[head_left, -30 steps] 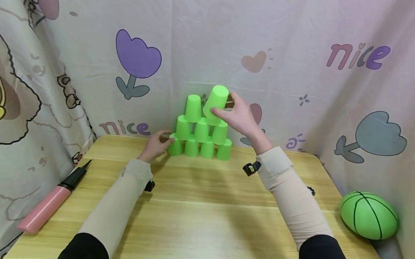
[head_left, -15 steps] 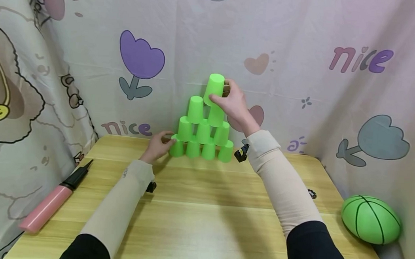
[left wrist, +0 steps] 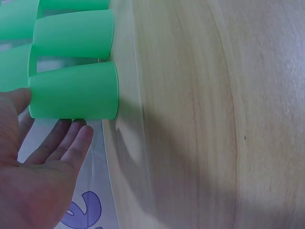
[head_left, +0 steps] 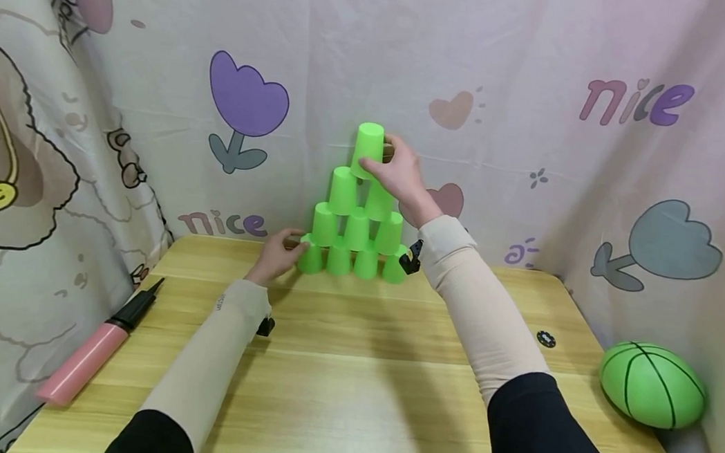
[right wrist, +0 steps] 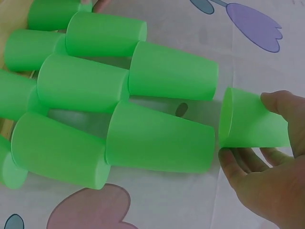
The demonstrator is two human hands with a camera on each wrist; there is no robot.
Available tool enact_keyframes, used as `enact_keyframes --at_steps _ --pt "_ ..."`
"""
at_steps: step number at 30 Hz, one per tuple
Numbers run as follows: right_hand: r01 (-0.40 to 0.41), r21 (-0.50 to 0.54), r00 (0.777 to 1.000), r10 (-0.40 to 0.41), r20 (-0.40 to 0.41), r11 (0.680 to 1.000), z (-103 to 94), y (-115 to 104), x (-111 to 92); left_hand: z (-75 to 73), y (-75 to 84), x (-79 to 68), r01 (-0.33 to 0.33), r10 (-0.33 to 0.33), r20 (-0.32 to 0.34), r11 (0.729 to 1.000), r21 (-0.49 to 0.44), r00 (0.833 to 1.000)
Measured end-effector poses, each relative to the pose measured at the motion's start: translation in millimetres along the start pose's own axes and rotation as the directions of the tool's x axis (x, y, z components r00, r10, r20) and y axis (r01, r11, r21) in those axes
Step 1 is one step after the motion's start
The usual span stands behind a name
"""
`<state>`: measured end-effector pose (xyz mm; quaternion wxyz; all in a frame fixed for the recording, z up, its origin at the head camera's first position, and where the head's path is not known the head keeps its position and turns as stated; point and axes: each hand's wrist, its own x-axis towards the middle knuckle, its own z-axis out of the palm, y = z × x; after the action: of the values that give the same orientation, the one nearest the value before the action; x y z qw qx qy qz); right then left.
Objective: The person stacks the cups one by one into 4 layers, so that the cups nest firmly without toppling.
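Green plastic cups stand upside down in a stepped pyramid, with two cups in the row below the top. My right hand (head_left: 399,169) pinches the top cup (head_left: 369,149) between thumb and fingers. In the right wrist view this cup (right wrist: 252,119) has its rim close over the bases of the two upper cups, the nearer cup (right wrist: 162,138) being one of them. My left hand (head_left: 275,254) is at the leftmost bottom cup (head_left: 310,256). In the left wrist view the thumb meets the edge of that cup (left wrist: 76,93), and the loosely bent fingers (left wrist: 78,148) lie along its side.
The pyramid stands near the back edge of a wooden table (head_left: 340,391), against a printed curtain (head_left: 511,41). A pink and black hand pump (head_left: 100,345) lies on the left. To the right are a small black disc (head_left: 545,339) and a green ball (head_left: 653,385).
My right hand has raised the cup from beside the upper right cup and brought it left, over the middle of the pyramid. The left hand keeps its place at the bottom left cup.
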<state>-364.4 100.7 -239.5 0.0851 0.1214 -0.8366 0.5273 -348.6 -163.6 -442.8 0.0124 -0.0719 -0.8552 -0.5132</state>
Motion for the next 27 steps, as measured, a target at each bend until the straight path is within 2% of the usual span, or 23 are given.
enact_keyframes --at_steps 7,20,27 --pt "0.015 -0.022 1.0 -0.014 0.012 1.0 6.6 2.4 4.9 -3.9 0.9 -3.7 -0.002 0.003 -0.009 1.0 0.011 1.0" --pt "0.008 -0.095 1.0 -0.009 -0.014 0.995 6.6 4.5 7.7 0.7 1.6 -1.6 -0.002 0.002 -0.014 1.0 0.013 1.0" --pt "-0.017 -0.064 0.999 0.015 -0.032 0.998 -1.1 5.0 2.5 4.0 3.7 -0.1 -0.002 0.002 -0.003 1.0 -0.001 1.0"
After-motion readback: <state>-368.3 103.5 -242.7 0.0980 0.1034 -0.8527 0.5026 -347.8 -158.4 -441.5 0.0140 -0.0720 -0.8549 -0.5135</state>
